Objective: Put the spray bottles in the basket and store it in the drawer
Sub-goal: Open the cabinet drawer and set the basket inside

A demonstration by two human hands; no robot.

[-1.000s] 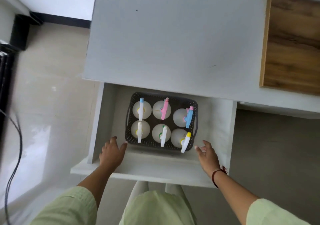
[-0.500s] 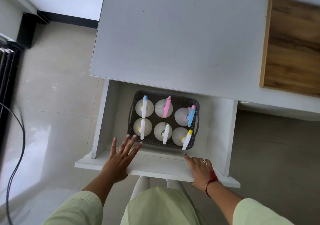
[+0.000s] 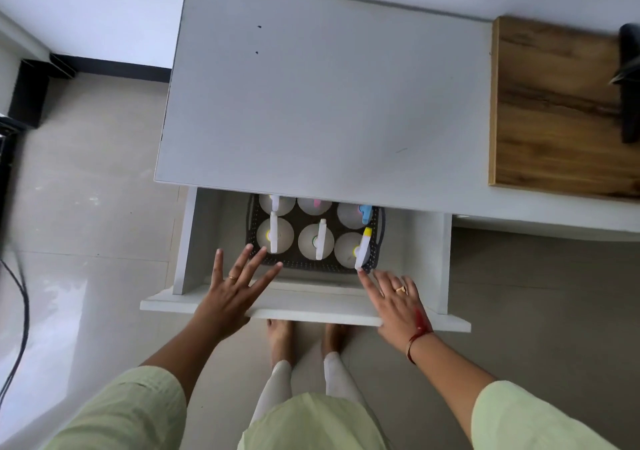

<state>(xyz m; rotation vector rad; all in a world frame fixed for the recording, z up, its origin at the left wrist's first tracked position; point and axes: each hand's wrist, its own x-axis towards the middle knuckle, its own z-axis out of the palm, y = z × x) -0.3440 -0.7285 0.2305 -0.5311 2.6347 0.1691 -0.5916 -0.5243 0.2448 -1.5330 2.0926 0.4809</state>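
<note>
White desk (image 3: 329, 96), top bare over the drawer; wood slab (image 3: 561, 110) off to the right. Drawer (image 3: 311, 307) below it, part way out, its back third under the desk edge. Dark basket (image 3: 311, 264) sits on the drawer floor, roughly centred, gaps to both side walls. Six bottles (image 3: 275, 235) upright in it, two rows of three; rear row half hidden under the desk, front row in plain sight, nozzles pointing toward the person. Left hand (image 3: 232, 294) flat, fingers splayed wide, palm on the drawer front, holding nothing. Right hand (image 3: 394, 300) likewise open and flat on the front, empty, fingertips reaching inward over the lip near the yellow nozzle (image 3: 363, 247). Likely step: pushing the drawer shut. Risks, as judged: fingertips over the lip could get pinched against the desk edge if the push runs through; bottle tops may catch the underside of the desk, clearance cannot be told from here; uneven push could rack the drawer; a hard stop could topple the bottles or slide the basket.
</note>
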